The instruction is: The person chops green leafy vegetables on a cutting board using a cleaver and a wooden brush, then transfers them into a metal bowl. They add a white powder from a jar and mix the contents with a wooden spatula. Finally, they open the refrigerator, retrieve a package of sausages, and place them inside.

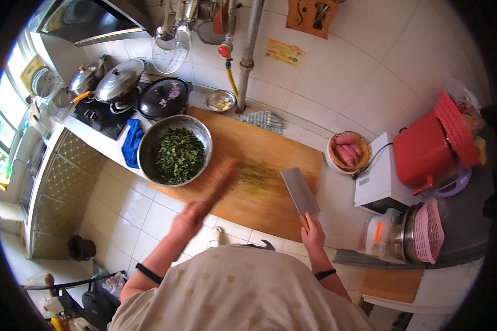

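My left hand (188,221) grips a long reddish-brown object (220,186), blurred and too unclear to name, which slants over the front of the wooden board (248,219). In my right hand (314,236) is the wooden handle of a cleaver (299,192), its broad blade over the board's right part. Green bits and stains (254,176) mark the board between the two. Chopped leafy greens (180,155) lie in a large steel bowl (207,138) at the board's left end.
Behind the bowl are a black lidded pot (163,97), other pots on the stove (103,120), and a small bowl of pale pieces (220,101). A blue cloth (131,142) lies left. To the right stand a basket of sweet potatoes (348,151), a red pot (422,149) and a pink basket (430,231).
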`<state>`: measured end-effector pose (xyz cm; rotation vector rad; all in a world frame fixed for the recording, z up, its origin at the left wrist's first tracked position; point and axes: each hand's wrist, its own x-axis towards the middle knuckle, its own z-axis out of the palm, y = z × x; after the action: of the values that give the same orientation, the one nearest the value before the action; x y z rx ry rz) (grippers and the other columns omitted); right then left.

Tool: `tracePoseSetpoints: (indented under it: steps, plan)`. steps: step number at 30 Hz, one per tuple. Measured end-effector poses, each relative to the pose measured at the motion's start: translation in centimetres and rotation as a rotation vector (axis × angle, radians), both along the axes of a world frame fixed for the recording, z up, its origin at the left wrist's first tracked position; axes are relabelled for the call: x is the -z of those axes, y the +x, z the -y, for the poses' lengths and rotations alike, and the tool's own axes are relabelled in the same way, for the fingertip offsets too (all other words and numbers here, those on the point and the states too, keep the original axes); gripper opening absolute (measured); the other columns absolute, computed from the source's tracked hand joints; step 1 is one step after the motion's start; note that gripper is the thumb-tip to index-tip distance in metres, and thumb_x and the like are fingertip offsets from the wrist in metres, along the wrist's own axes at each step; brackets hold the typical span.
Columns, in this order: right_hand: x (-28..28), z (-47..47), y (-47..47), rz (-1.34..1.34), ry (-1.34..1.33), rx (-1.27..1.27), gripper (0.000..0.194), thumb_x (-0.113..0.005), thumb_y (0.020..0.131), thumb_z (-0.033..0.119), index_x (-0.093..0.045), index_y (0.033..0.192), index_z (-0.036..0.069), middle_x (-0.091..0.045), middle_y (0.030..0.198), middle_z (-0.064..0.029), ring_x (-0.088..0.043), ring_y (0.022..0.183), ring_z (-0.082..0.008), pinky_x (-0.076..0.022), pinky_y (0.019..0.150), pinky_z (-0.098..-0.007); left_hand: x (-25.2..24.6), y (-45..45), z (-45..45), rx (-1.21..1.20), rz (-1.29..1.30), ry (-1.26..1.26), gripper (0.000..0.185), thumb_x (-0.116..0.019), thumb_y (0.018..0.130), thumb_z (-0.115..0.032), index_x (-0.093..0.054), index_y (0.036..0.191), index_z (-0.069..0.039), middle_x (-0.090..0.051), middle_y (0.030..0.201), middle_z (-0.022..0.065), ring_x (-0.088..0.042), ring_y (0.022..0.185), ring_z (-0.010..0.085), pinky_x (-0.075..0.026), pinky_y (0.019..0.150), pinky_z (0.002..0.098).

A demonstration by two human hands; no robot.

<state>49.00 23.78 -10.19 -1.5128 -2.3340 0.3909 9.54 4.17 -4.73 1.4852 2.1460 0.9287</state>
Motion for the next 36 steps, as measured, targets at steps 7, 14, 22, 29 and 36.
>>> tracePoseSetpoints:
  steps: [7, 14, 22, 29, 36]
  plan:
    - [3.9, 1.9, 1.5, 0.002, -0.088, 0.028, 0.063, -0.071, 0.076, 0.011, -0.052, 0.135, 0.018, -0.056, 0.106, -0.0172, -0.056, 0.098, -0.0367, -0.0480, 0.083, -0.0454, 5.7, 3.0, -3.5, 0.428, -0.191, -0.106, 0.037, -0.056, 0.093, -0.024, -0.054, 0.130, -0.025, -0.047, 0.135, 0.0142, -0.062, 0.101, 0.0333, -0.055, 0.083, 0.0407]
    - [4.7, 0.5, 1.0, 0.058, -0.164, 0.042, 0.064, -0.070, 0.076, 0.011, -0.049, 0.136, 0.018, -0.054, 0.115, -0.0166, -0.053, 0.107, -0.0361, -0.0458, 0.091, -0.0438, 7.0, 0.6, -12.3, 0.242, -0.040, -0.163, 0.051, -0.060, 0.089, -0.026, -0.046, 0.138, -0.017, -0.039, 0.146, 0.0144, -0.046, 0.124, 0.0336, -0.039, 0.102, 0.0457]
    - [4.3, -1.6, -0.2, 0.118, -0.080, 0.051, 0.063, -0.069, 0.077, 0.011, -0.048, 0.136, 0.013, -0.052, 0.123, -0.0182, -0.050, 0.115, -0.0365, -0.0406, 0.099, -0.0468, 9.0, -1.0, -8.2, -0.160, 0.814, -0.113, 0.063, -0.056, 0.089, -0.055, -0.052, 0.128, -0.006, -0.058, 0.121, 0.0177, -0.063, 0.095, 0.0312, -0.051, 0.083, 0.0429]
    - [2.7, -1.2, -4.8, -0.068, -0.065, -0.190, 0.068, -0.070, 0.076, 0.014, -0.043, 0.137, 0.004, -0.052, 0.125, -0.0230, -0.047, 0.118, -0.0399, -0.0364, 0.102, -0.0483, 12.1, -10.4, -4.6, -0.788, 1.341, 0.386, 0.070, -0.054, 0.086, -0.064, -0.046, 0.125, -0.005, -0.063, 0.103, 0.0196, -0.065, 0.086, 0.0301, -0.053, 0.072, 0.0410]
    - [-0.7, -0.4, -9.6, -0.061, -0.319, -0.324, 0.060, -0.063, 0.081, 0.015, -0.043, 0.136, 0.002, -0.052, 0.130, -0.0209, -0.048, 0.121, -0.0371, -0.0394, 0.100, -0.0453, 10.4, -10.7, -2.8, -0.784, 1.418, 0.326, 0.036, -0.045, 0.084, -0.005, -0.050, 0.117, 0.006, -0.062, 0.103, 0.0193, -0.066, 0.090, 0.0347, -0.057, 0.074, 0.0441]
